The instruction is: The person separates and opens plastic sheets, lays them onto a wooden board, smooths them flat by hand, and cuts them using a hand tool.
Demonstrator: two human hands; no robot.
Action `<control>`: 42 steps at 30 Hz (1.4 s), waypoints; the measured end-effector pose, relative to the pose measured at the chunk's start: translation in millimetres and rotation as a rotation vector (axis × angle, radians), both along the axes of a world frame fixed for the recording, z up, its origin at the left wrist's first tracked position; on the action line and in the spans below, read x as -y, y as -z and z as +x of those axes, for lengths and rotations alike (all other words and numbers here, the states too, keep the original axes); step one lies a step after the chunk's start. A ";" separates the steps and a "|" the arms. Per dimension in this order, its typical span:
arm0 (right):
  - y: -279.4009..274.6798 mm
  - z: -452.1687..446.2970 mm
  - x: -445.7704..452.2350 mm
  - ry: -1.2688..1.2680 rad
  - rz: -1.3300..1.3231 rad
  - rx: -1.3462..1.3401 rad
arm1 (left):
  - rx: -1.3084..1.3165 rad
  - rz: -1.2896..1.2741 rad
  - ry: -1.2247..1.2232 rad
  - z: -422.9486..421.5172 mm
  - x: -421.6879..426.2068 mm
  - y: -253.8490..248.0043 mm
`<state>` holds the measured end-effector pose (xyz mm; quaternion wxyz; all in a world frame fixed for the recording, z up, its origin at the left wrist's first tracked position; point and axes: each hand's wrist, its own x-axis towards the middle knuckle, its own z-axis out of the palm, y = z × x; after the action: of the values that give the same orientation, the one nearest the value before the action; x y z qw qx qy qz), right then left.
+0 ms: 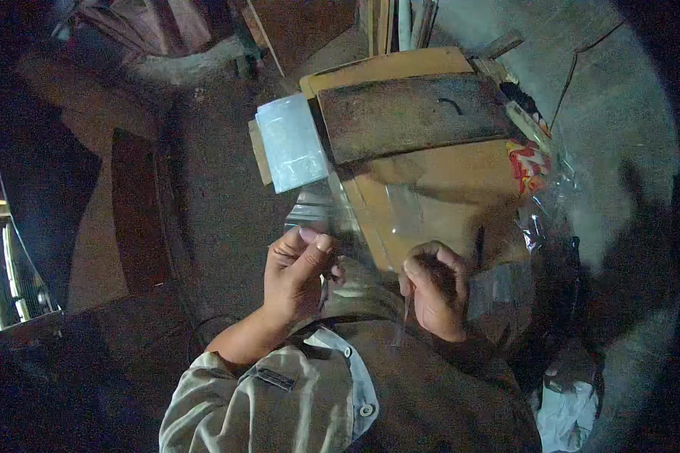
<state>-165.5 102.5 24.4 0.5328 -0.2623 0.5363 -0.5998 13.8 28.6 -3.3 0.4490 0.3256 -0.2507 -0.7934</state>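
My left hand [298,264] is closed, thumb pressed against the fingers. Out of the top of its grip stick clear, striped plastic pieces [310,210], partly blurred, that look like thin plastic sleeves. To the right, my right hand [436,291] pinches a thin clear plastic strip [403,321] that hangs down in front of my clothes. Both hands are raised in front of my chest, near the edge of a tan board-topped surface [446,181]. Just beyond the left hand lies a stack of whitish plastic sheets [291,143].
A dark worn board [415,113] lies on the tan surface. A red and yellow wrapper [529,167] and crumpled clear plastic [535,226] are at its right edge. A white bag [568,415] sits low on the right. Wooden poles [400,26] stand at the back.
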 end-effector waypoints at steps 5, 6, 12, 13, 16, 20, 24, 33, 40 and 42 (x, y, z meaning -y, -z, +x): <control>-3.6 1.3 -1.7 -0.037 -0.042 -0.156 | -0.183 -0.138 0.125 1.7 -8.8 2.3; -3.8 2.1 -2.7 -0.041 -0.040 -0.157 | -0.104 -0.122 0.143 -2.0 -12.4 -3.1; -7.4 4.6 -8.8 -0.092 0.046 -0.107 | 0.072 -0.029 0.177 -3.2 -15.5 -4.1; -9.8 5.2 -8.8 -0.044 0.049 -0.107 | 0.069 -0.026 0.175 -2.0 -15.0 -4.1; -9.3 4.7 -10.1 0.004 0.055 -0.065 | 0.053 0.006 0.157 -0.3 -14.5 -7.7; -7.1 -2.5 -13.3 -0.030 0.058 0.058 | 0.066 -0.056 0.163 2.7 -14.8 -5.6; -2.1 1.8 -13.4 -0.025 -0.045 0.116 | 0.126 -0.101 0.145 2.0 -16.8 -9.7; 1.3 6.5 -13.1 -0.095 0.057 -0.149 | 0.183 -0.162 0.151 1.8 -20.4 -10.8; 2.9 6.7 -10.4 -0.079 0.087 -0.133 | 0.298 -0.216 0.162 1.2 -19.7 -11.1; 1.9 7.2 -10.3 -0.075 0.109 -0.171 | 0.278 -0.228 0.154 0.4 -19.5 -12.1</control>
<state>-158.3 112.7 22.5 0.5205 -0.3031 0.6014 -0.5249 14.1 48.1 8.8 0.3822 0.3590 -0.4227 -0.7392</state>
